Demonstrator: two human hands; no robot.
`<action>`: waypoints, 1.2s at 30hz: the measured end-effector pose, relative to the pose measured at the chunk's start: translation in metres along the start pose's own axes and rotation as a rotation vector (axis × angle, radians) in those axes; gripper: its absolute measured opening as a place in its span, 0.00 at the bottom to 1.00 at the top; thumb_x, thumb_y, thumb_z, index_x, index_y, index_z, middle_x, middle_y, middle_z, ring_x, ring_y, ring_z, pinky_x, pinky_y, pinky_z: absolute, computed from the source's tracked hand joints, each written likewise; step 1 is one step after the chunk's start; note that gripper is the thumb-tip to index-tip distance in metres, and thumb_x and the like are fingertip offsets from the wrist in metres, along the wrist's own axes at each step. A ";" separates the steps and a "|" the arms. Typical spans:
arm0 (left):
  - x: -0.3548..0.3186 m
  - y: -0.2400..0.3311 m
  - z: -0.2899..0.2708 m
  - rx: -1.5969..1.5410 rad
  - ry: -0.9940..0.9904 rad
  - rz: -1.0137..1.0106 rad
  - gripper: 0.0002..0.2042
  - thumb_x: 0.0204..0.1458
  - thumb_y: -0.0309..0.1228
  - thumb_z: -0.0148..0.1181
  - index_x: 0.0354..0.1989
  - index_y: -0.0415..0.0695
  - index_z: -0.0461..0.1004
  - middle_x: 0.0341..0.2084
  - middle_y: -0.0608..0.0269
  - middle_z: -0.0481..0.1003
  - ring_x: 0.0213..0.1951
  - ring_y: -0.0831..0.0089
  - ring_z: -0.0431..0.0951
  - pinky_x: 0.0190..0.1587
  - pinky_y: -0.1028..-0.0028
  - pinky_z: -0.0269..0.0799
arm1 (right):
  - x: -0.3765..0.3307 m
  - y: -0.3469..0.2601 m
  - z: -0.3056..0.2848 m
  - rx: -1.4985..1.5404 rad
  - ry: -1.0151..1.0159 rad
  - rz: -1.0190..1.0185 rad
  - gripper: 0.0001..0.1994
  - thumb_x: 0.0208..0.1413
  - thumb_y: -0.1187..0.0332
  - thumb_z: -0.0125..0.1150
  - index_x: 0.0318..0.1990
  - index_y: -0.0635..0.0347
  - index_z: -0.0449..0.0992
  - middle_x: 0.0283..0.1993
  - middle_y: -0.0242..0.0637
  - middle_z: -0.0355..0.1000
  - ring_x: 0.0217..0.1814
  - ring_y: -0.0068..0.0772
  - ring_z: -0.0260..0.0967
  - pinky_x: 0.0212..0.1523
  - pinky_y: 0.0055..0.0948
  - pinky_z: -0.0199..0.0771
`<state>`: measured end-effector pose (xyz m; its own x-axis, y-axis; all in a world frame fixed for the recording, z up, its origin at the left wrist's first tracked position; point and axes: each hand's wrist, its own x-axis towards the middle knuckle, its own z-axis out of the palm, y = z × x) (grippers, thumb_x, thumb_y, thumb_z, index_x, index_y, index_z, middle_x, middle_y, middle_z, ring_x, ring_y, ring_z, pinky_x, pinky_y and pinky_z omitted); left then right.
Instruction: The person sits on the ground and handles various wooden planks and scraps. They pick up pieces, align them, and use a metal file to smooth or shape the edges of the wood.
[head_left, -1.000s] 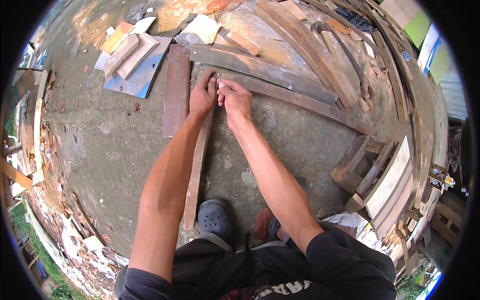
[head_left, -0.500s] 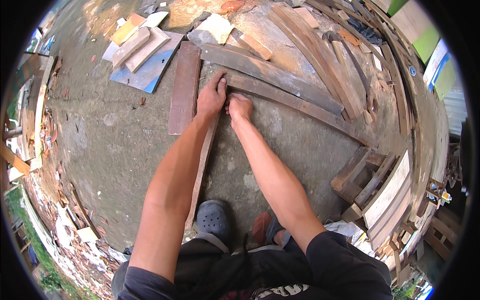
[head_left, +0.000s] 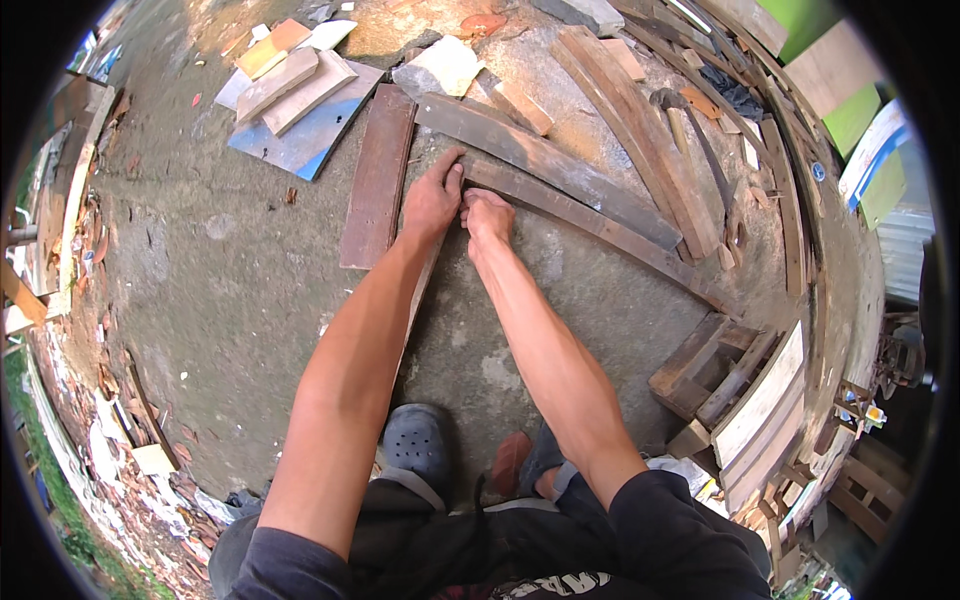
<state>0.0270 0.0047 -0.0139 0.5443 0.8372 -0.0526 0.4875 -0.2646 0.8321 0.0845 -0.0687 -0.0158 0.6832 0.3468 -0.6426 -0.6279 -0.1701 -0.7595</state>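
Two narrow wooden strips meet at a corner under my hands. One strip (head_left: 600, 230) runs off to the right; the other strip (head_left: 426, 275) comes back toward my feet, partly covered by my left forearm. My left hand (head_left: 432, 205) is closed over the corner, its fingers pointing forward along the wood. Close beside it, my right hand (head_left: 488, 216) is curled into a fist against the inner side of the joint. Whatever lies inside that fist is hidden. A reddish-brown board (head_left: 378, 180) lies flat just left of my left hand.
A grey plank (head_left: 550, 165) lies beyond the right-hand strip, with thicker beams (head_left: 640, 140) past it. Board offcuts (head_left: 300, 95) are piled at the far left. A small wooden frame (head_left: 712, 365) stands at right. My shoe (head_left: 415, 445) is near the strip's near end.
The whole view has shifted slightly. Both hands stay at the same corner in nearly the same pose, and the wood pieces keep their arrangement.
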 end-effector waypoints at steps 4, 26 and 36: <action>0.003 0.009 0.000 -0.024 -0.051 -0.054 0.17 0.65 0.42 0.50 0.60 0.60 0.73 0.44 0.45 0.80 0.47 0.44 0.80 0.49 0.54 0.75 | -0.010 -0.011 -0.010 0.071 -0.087 -0.077 0.08 0.61 0.73 0.63 0.44 0.67 0.81 0.28 0.34 0.74 0.22 0.20 0.66 0.22 0.22 0.66; -0.007 0.002 -0.006 -0.019 -0.031 -0.104 0.17 0.66 0.41 0.49 0.62 0.62 0.72 0.51 0.53 0.79 0.51 0.49 0.79 0.53 0.56 0.74 | -0.030 -0.023 -0.024 -0.324 -0.116 0.034 0.13 0.62 0.75 0.55 0.53 0.64 0.76 0.38 0.38 0.77 0.31 0.27 0.72 0.28 0.29 0.75; -0.003 0.005 -0.008 -0.029 -0.055 -0.098 0.17 0.65 0.41 0.50 0.61 0.62 0.73 0.47 0.48 0.80 0.49 0.47 0.79 0.51 0.55 0.74 | 0.009 0.001 0.007 -0.281 0.002 0.002 0.08 0.60 0.75 0.56 0.38 0.64 0.82 0.32 0.36 0.77 0.27 0.27 0.69 0.25 0.28 0.68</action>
<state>0.0221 0.0049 -0.0056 0.5324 0.8304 -0.1640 0.5204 -0.1683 0.8371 0.0877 -0.0587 -0.0215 0.6829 0.3446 -0.6442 -0.5016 -0.4199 -0.7564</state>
